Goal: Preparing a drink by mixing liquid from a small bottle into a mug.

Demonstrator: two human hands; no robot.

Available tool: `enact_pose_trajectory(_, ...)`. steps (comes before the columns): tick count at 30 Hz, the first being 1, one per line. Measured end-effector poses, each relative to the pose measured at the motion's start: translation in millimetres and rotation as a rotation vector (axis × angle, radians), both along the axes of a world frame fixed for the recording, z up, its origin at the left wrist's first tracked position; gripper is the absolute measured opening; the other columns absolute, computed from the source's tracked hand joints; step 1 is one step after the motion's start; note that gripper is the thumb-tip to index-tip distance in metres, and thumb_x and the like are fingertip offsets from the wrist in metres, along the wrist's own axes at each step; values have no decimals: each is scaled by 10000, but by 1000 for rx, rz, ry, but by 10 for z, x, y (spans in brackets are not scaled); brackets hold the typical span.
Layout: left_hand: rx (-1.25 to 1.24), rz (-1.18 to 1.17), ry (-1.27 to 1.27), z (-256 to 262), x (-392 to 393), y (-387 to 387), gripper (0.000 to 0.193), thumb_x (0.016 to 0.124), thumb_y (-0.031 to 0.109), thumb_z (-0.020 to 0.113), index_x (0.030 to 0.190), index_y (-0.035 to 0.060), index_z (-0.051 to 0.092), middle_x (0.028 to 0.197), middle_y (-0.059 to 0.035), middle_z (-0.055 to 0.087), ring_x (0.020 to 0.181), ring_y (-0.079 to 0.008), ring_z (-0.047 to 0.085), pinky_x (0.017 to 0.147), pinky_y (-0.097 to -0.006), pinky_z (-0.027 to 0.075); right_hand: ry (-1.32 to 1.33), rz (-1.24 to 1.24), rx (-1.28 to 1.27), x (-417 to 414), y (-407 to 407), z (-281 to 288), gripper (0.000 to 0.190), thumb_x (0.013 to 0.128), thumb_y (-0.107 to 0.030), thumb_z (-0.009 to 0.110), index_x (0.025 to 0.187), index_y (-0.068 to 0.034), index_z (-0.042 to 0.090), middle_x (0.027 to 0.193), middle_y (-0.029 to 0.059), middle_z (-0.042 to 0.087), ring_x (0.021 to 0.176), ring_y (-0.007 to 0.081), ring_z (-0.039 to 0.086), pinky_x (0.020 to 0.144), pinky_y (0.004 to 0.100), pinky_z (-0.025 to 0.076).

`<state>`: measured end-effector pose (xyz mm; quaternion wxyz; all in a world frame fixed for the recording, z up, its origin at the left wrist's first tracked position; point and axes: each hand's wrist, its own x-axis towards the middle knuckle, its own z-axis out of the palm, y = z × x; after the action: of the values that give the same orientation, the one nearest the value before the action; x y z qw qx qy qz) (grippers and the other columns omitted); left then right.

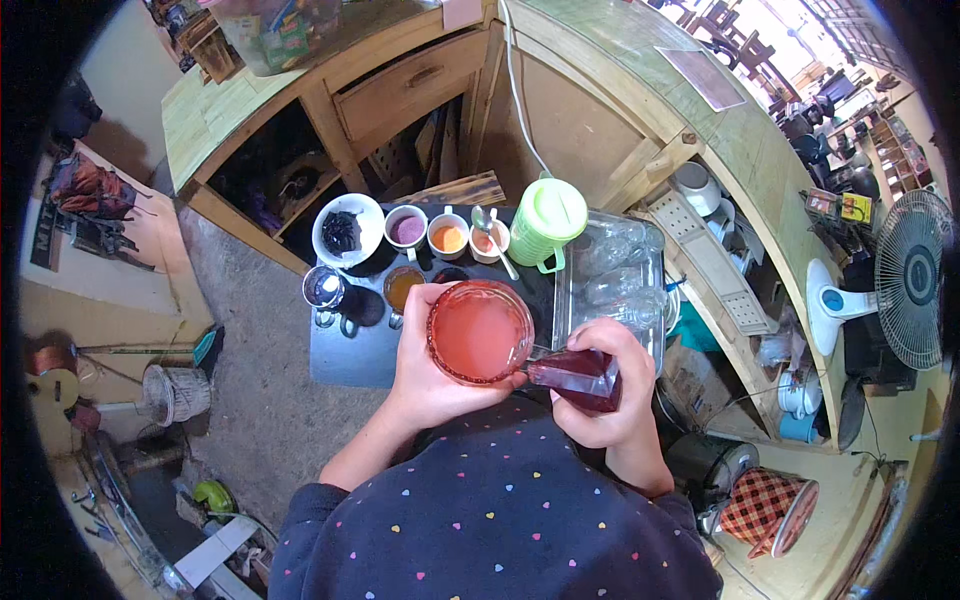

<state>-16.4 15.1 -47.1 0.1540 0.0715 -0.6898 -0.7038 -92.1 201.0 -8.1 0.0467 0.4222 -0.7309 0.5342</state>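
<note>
My left hand [429, 375] is wrapped around a round glass vessel [480, 332] of cloudy pink-red liquid. Its textured rim faces up at me. In my right hand [615, 382] is a glass [576, 377] of dark red liquid, tilted with its mouth at the right side of the vessel. Whether liquid is flowing is hard to see. Beyond my hands, a glass mug [405, 289] of amber liquid and a dark-filled glass mug [325, 289] stand on a dark low table [352, 367]. Another dark drink is mostly hidden behind the vessel.
Along the table's far side are a white bowl [367, 217] of dark strips, cups of purple [409, 229] and orange [448, 236] contents, a cup with a metal spoon [499, 247] across it, and a lidded green pitcher [551, 217]. A clear tray [660, 352] holds glasses. Wooden counters [562, 97] surround it.
</note>
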Motion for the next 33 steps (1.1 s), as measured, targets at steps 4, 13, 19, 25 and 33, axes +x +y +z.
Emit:
enact_pose_trajectory(4,-70,-23,42,-5,8,-21,871,500,200,908,1161,46,361,1145,-114,519,1071,-203,543,931,-348,441,70,15,70,-32,-18,72,462,512,-112,723,941,-33,569,835,115,603,709,279,609,643,347,501)
enact_pose_trajectory(13,-50,-26,17,-28,17,-39,875,497,207,909,1165,47,366,1145,-113,518,1078,-203,537,938,-350,434,68,20,114,-40,3,62,442,512,-141,731,915,-39,581,825,104,616,715,281,616,653,353,508)
enact_pose_trajectory(19,-42,-25,14,-9,17,-43,871,498,205,908,1161,47,366,1143,-111,518,1077,-195,537,935,-346,433,67,24,120,-41,11,43,442,518,-161,737,915,-38,585,826,102,617,715,278,617,652,354,507)
enact_pose_trajectory(25,-35,-30,16,-21,22,-40,869,500,207,906,1159,49,363,1142,-110,519,1075,-193,537,931,-343,435,63,49,121,-46,13,53,446,518,-165,742,915,-35,584,827,106,615,711,279,615,647,353,506)
enact_pose_trajectory(33,-48,-37,7,-33,21,-58,873,492,217,907,1158,43,370,1141,-111,515,1070,-194,535,932,-346,430,81,62,124,-48,7,51,462,516,-161,742,927,-34,575,832,111,612,711,279,614,649,353,506)
